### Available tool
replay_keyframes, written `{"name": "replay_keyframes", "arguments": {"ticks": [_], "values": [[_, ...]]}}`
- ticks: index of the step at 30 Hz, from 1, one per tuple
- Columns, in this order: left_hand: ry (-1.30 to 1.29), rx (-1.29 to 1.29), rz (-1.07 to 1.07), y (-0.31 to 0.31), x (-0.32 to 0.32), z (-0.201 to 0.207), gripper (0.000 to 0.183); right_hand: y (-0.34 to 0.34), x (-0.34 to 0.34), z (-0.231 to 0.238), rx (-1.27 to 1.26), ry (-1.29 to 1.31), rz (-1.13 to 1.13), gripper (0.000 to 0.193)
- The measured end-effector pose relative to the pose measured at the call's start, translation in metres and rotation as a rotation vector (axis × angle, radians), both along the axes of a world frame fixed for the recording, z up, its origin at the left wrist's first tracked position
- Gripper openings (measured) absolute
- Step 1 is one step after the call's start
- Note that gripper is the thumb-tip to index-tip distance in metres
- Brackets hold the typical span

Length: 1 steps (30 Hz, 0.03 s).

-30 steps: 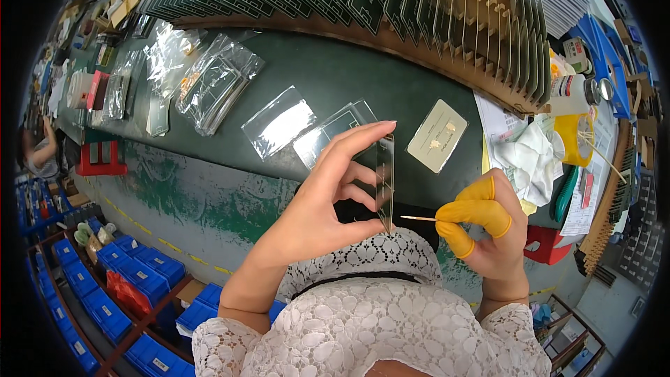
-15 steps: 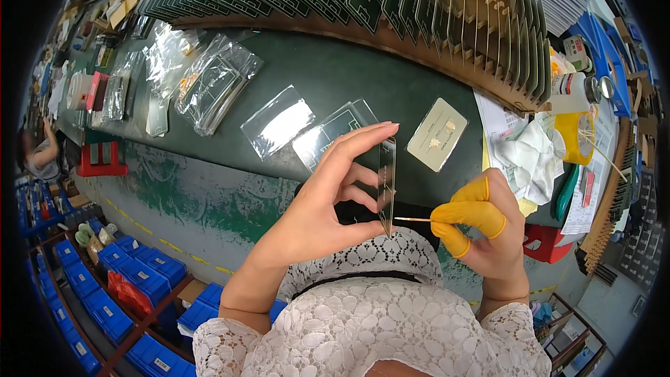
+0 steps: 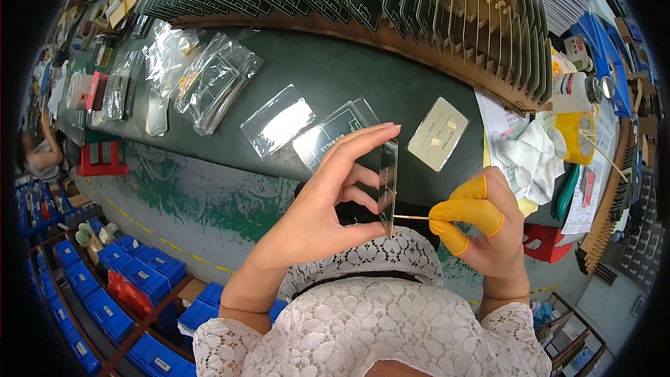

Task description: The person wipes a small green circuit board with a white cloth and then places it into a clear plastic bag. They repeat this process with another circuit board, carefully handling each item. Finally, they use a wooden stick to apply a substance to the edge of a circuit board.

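My left hand (image 3: 328, 202) grips a thin, dark, shiny plate (image 3: 388, 185) by its top and bottom edges, holding it on edge above my lap. Yellow finger cots cover some fingers of my right hand (image 3: 481, 220). Pinched in those fingers is a thin wooden stick (image 3: 413, 218), whose tip meets or nearly meets the plate's right face near its lower end. Beyond the hands, a beige card (image 3: 438, 134) with small pale bits on it lies on the dark green table (image 3: 209, 150). Left of it are a clear plastic sleeve (image 3: 279, 120) and a printed plate in clear film (image 3: 328, 138).
A long slotted rack (image 3: 419, 52) with many upright dark green plates crosses the far side. Bagged plates (image 3: 218, 84) lie at left. At right are a white cloth (image 3: 529, 157), a yellow tape roll (image 3: 576, 136) and a bottle (image 3: 571, 91). Blue bins (image 3: 139, 262) stand lower left.
My right hand has shifted slightly left, bringing the stick's tip closer to the plate. The left hand and plate are almost still.
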<state>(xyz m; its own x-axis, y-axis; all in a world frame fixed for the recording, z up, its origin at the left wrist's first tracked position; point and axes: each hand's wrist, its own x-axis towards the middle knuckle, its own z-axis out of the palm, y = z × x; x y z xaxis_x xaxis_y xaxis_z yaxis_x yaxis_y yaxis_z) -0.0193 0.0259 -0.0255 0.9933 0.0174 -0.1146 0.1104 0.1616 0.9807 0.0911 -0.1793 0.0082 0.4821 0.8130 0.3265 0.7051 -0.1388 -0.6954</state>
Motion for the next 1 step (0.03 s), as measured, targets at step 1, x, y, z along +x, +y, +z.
{"name": "replay_keyframes", "arguments": {"ticks": [1], "values": [[-0.004,0.000,-0.001,0.0001,0.0001,-0.0007,0.094,0.0000,0.0000,0.0000,0.000,0.000,0.000,0.028]]}}
